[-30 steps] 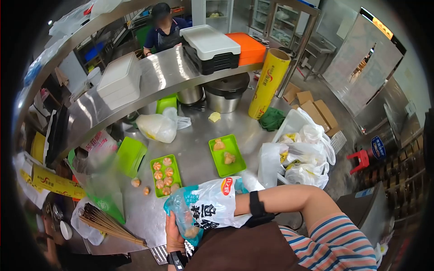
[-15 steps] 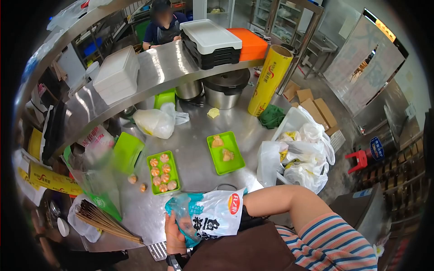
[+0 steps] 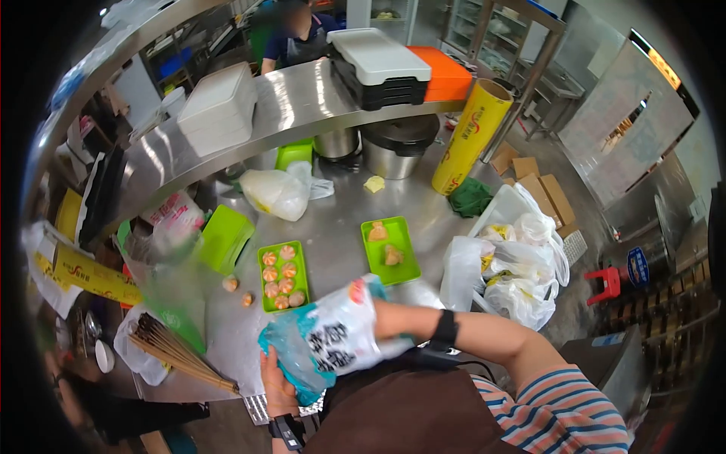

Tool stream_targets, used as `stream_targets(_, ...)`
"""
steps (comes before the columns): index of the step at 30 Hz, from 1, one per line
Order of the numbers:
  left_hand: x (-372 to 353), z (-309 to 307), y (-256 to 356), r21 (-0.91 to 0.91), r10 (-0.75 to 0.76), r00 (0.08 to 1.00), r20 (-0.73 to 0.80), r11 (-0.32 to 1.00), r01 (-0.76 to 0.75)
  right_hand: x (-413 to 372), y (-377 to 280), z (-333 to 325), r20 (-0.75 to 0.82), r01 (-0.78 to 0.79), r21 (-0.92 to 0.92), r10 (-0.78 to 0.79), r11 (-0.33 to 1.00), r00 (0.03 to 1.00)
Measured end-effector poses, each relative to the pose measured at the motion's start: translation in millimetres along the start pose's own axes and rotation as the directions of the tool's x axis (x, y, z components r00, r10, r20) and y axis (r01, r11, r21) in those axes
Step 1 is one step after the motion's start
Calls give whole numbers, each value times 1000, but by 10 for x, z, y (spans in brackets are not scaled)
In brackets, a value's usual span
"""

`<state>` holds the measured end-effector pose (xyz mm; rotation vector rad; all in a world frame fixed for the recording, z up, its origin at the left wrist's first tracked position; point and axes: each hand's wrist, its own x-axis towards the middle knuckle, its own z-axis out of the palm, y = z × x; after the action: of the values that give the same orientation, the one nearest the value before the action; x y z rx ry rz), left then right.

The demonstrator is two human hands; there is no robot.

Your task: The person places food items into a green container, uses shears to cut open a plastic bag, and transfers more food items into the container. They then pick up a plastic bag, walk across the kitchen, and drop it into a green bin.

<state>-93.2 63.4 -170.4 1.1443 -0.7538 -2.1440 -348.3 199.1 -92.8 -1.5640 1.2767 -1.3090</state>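
My left hand [image 3: 274, 380] grips the bottom of a white and blue printed plastic bag [image 3: 333, 333] from below, at the near edge of the steel table [image 3: 336, 234]. My right forearm [image 3: 404, 321] runs into the bag's mouth; the hand itself is hidden inside. A black band [image 3: 445, 331] sits on that wrist. Just beyond the bag lies a green tray [image 3: 267, 256] filled with several orange-topped dumplings [image 3: 281, 276]. A second green tray [image 3: 401, 268] to its right holds two pieces.
Two loose dumplings [image 3: 231, 284] lie left of the trays. A skewer bundle [image 3: 178, 356] is at the near left, tied white bags [image 3: 514, 265] at the right, a yellow wrap roll [image 3: 470, 136] and pots [image 3: 393, 147] behind. Another person [image 3: 299, 30] stands past the shelf.
The bag has risen and tipped toward the left, and my right arm has stretched further across with it. My left hand stays under the bag.
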Motion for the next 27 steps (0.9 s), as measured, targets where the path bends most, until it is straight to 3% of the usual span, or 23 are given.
stream_targets(1,-21,-118,68,-48,-6,1000,-6,999,5,-66,-36,-183,-21,-252,272,267,929,963)
stream_targets(2,-82,-259,117,-54,-6,1000,-6,999,5,-148,-69,-330,23,-452,514,515,729,857)
stream_targets(3,-162,-415,136,284,268,961,72,918,-277,-226,-68,-411,18,-455,507,519,732,855)
stream_targets(4,-185,-555,138,546,477,846,239,654,-523,-315,-35,-504,-107,-412,570,562,711,820)
stream_targets(5,-127,-735,158,334,364,923,126,860,-385,-398,15,-592,-230,-356,625,600,695,766)
stream_targets(6,-109,-711,224,83,209,977,48,974,-213,-481,124,-662,-247,-353,618,600,703,761)
stream_targets(7,-117,-701,292,-180,36,999,27,983,-31,-560,286,-715,-360,-365,546,605,754,710)
stream_targets(9,-48,-823,206,-180,36,999,1,983,-35,-640,553,-760,-573,-387,384,545,838,612)
stream_targets(10,-75,-963,198,-178,45,998,-44,983,-52,-693,654,-780,-641,-424,232,466,875,611)
stream_targets(11,-315,-669,232,239,359,927,107,896,-375,-733,743,-803,-679,-447,78,376,891,631)
stream_targets(12,-297,-607,282,-103,101,991,-86,989,-110,-737,731,-801,-739,-505,-368,84,781,668)
stream_targets(13,-143,-711,221,-163,116,990,-86,978,-128,-713,673,-787,-750,-551,-208,230,808,620)
stream_targets(14,-172,-669,213,-168,151,978,-146,970,-175,-649,486,-762,-669,-533,47,423,845,611)
stream_targets(15,-9,-947,26,249,396,918,-13,891,-380,-563,249,-719,-539,-525,295,593,798,598)
stream_targets(16,-95,-607,226,-307,152,988,33,942,-135,-451,48,-639,-509,-528,297,600,796,617)
stream_targets(18,-120,-711,162,-261,191,981,24,949,-178,-306,-326,-530,-319,-476,164,503,864,803)
stream_targets(19,-217,-629,-54,-212,217,975,45,956,-203,-225,-474,-483,-313,-479,166,506,862,804)
stream_targets(21,-237,-836,-51,-110,253,962,104,964,-242,-25,-708,-386,-106,-295,-59,288,954,952)
stream_targets(22,-184,-821,-72,-61,267,954,137,963,-261,61,-813,-350,-109,-301,-59,294,952,950)
stream_targets(24,6,-617,-55,33,299,933,202,950,-311,239,-937,-257,84,-202,-66,207,977,975)
stream_targets(25,104,-485,-48,80,315,920,233,937,-341,295,-868,-163,86,-202,-65,207,977,975)
stream_targets(27,244,-288,-40,169,364,884,294,890,-423,414,-587,30,88,32,-171,-18,985,996)
